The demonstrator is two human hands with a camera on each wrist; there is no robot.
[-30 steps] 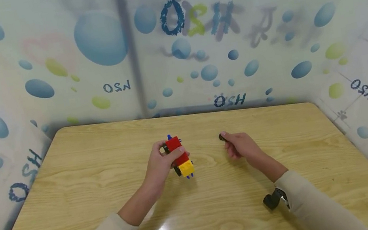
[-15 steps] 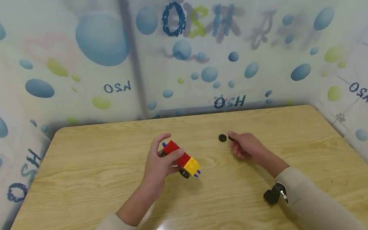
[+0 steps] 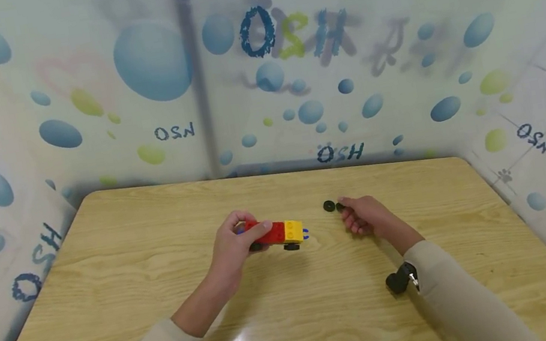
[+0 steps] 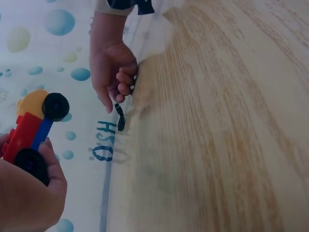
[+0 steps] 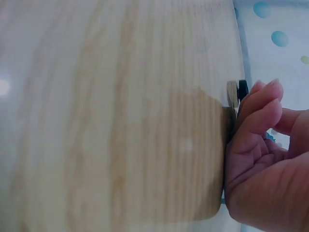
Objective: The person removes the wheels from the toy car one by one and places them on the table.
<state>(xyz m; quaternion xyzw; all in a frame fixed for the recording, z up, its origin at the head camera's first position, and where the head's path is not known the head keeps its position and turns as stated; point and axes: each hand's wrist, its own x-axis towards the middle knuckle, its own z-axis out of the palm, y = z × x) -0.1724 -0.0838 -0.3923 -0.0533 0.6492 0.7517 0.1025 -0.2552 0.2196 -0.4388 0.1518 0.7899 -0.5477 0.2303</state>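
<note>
My left hand grips a toy car built of red and yellow blocks, with blue parts. The left wrist view shows two black wheels on the near side of the car. The car is held above the table, its yellow end pointing right. To the right, my right hand pinches a small black wheel between thumb and index finger, the other fingers curled. A loose black wheel lies on the table just left of those fingertips. In the right wrist view my right hand hides most of what it holds.
Both hands are over a light wooden table. Its far edge runs close to a pale wall printed with blue and green dots and letters. Similar panels rise at the left and right.
The car has swung round in my left hand, its yellow end turning from the near side to the right. One black wheel appears on the table as my right hand shifts slightly right.
</note>
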